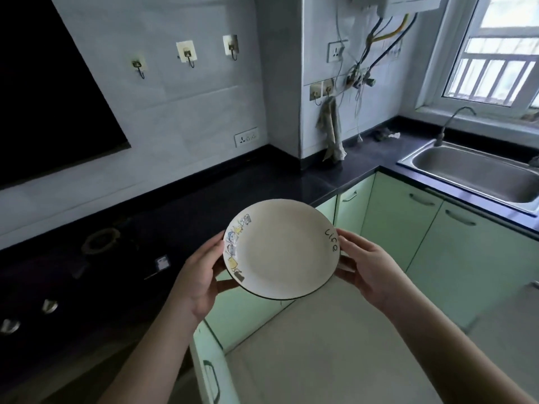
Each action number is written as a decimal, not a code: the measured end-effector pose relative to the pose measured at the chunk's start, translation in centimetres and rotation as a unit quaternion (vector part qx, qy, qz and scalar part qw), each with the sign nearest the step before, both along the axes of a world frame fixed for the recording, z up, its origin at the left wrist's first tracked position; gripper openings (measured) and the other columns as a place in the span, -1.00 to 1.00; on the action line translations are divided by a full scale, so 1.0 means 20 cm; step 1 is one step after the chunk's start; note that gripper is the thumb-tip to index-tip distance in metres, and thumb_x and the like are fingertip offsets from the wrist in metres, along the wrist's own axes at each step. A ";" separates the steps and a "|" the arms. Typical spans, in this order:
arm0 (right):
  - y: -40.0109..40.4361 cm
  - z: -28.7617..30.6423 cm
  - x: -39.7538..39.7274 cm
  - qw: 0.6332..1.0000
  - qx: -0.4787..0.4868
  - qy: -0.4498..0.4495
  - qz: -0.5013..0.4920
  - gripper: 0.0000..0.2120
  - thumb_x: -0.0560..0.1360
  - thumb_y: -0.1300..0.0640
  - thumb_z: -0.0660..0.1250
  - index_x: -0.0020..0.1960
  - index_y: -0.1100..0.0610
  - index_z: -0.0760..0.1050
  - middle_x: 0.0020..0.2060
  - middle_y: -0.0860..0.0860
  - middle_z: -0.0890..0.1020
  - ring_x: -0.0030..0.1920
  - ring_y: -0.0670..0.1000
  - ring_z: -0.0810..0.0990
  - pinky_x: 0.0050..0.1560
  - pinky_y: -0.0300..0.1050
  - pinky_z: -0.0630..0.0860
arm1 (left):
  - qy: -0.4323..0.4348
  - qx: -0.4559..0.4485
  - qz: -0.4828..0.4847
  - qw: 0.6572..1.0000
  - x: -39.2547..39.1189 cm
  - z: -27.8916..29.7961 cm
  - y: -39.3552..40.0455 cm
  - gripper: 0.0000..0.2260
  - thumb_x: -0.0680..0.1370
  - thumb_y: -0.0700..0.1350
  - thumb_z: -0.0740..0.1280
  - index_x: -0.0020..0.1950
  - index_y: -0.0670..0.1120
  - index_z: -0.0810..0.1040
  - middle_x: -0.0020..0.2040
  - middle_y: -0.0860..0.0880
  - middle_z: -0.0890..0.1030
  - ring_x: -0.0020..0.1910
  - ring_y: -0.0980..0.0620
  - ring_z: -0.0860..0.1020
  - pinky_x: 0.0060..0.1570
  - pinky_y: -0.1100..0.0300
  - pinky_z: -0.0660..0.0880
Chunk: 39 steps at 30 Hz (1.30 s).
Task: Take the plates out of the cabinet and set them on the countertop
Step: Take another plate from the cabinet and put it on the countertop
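A white plate with a dark rim, small cartoon drawings on its left edge and the word "life" on its right edge is held in the air between both hands. My left hand grips its left rim and my right hand grips its right rim. The plate hovers over the front edge of the black countertop, tilted slightly towards me. Below it a pale green cabinet door stands open; the cabinet's inside is hidden.
A dark hob with a burner ring and knobs lies on the counter to the left. A steel sink with a tap sits at the right under a window. A cloth hangs in the corner. Green cabinets line the right.
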State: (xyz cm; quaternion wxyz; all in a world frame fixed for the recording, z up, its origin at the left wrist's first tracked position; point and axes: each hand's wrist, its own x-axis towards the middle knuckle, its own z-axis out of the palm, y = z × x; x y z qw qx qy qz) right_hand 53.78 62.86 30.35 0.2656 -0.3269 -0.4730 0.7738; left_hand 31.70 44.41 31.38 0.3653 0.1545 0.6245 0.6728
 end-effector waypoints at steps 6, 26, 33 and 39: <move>0.32 -0.07 0.07 0.999 -0.013 -0.011 0.029 -0.81 0.58 0.10 0.31 0.04 -0.09 0.69 0.02 -0.02 0.73 -0.08 -0.01 0.71 0.03 0.05 0.65 | -0.030 -0.001 0.035 0.999 0.13 -0.03 0.23 -0.77 0.63 -0.09 0.28 0.18 0.13 0.67 0.11 0.00 0.71 0.02 0.00 0.66 -0.30 0.04 0.60; 0.54 -0.14 -0.86 0.983 0.018 -0.056 0.176 -0.80 0.59 0.08 0.29 0.09 -0.09 0.67 0.04 -0.04 0.72 -0.06 -0.06 0.71 -0.17 -0.15 0.62 | -0.050 0.015 0.129 0.990 -0.50 -0.20 0.22 -0.74 0.64 -0.08 0.24 0.20 0.17 0.66 0.11 -0.06 0.71 -0.07 0.02 0.69 -0.26 0.06 0.59; 0.59 -0.19 -1.22 0.977 0.036 -0.078 0.197 -0.70 0.63 0.15 0.22 -0.01 -0.12 0.69 -0.06 0.02 0.74 -0.13 -0.01 0.70 -0.19 -0.08 0.65 | -0.069 0.017 0.152 0.986 -0.78 -0.25 0.23 -0.75 0.63 -0.08 0.26 0.18 0.18 0.66 0.11 -0.01 0.71 -0.03 0.04 0.70 -0.26 0.00 0.62; 0.75 -0.28 -1.50 0.974 0.035 -0.076 0.212 -0.77 0.63 0.15 0.21 0.11 0.02 0.63 -0.05 0.04 0.74 -0.07 0.04 0.72 -0.23 -0.14 0.64 | -0.091 0.015 0.210 0.973 -0.94 -0.35 0.35 -0.75 0.61 -0.08 0.28 0.16 0.18 0.68 0.10 0.01 0.72 -0.03 0.03 0.70 -0.25 -0.01 0.63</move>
